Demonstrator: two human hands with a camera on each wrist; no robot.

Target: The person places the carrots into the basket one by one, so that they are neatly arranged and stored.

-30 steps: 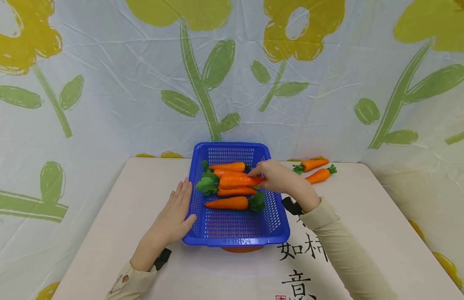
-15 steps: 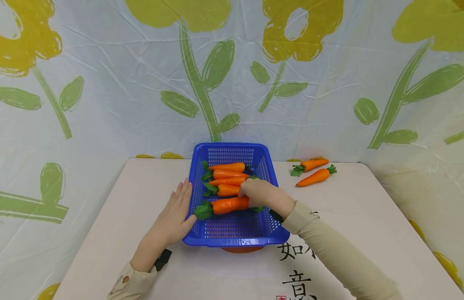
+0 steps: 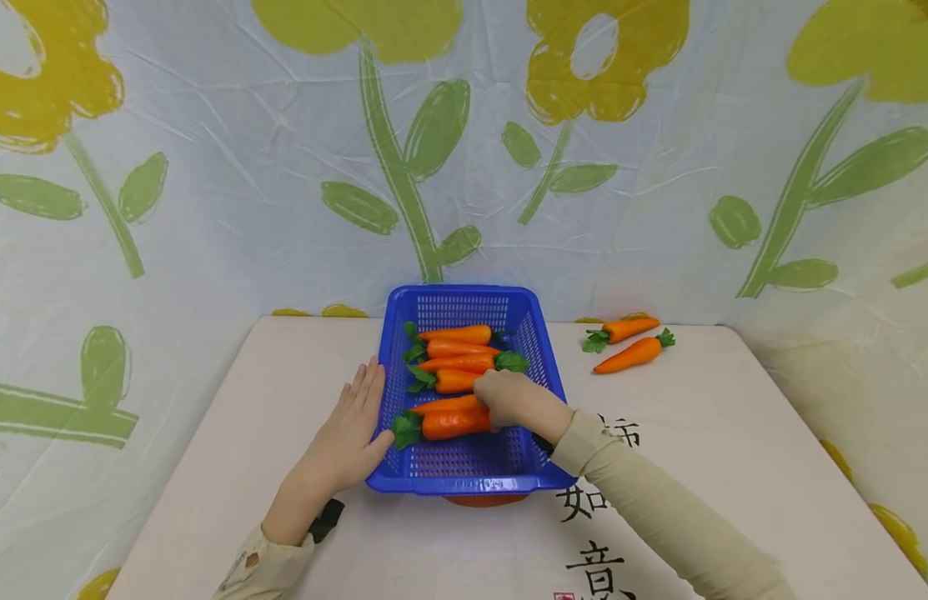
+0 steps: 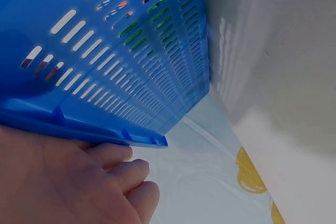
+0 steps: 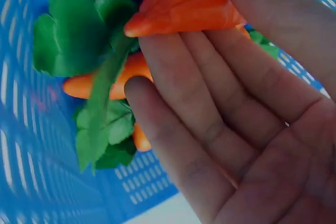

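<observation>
A blue plastic basket (image 3: 474, 484) on the table holds several orange carrots with green leafy tops. My left hand (image 3: 348, 429) lies with straight fingers along the basket's left rim; the left wrist view has its fingers (image 4: 113, 156) just under the rim's edge. Inside the basket, my right hand (image 3: 519, 402) grips a carrot (image 3: 452, 424) by its narrow end, leaves toward the left. In the right wrist view this carrot (image 5: 184, 6) sits between thumb and fingers. Right behind it lies another carrot (image 3: 443, 405), its right part hidden by the hand. More carrots (image 3: 464, 362) lie in a row farther back.
Two other carrots, one at the back (image 3: 632, 329) and one nearer (image 3: 630, 356), lie on the table right of the basket. Black brushed characters (image 3: 594, 567) mark the tabletop (image 3: 268, 400). A flower-printed cloth (image 3: 268, 167) hangs behind the table.
My right hand has brought the carrot from above the row toward the basket's front and lowered it there, uncovering the carrots behind. My left hand has stayed at the rim.
</observation>
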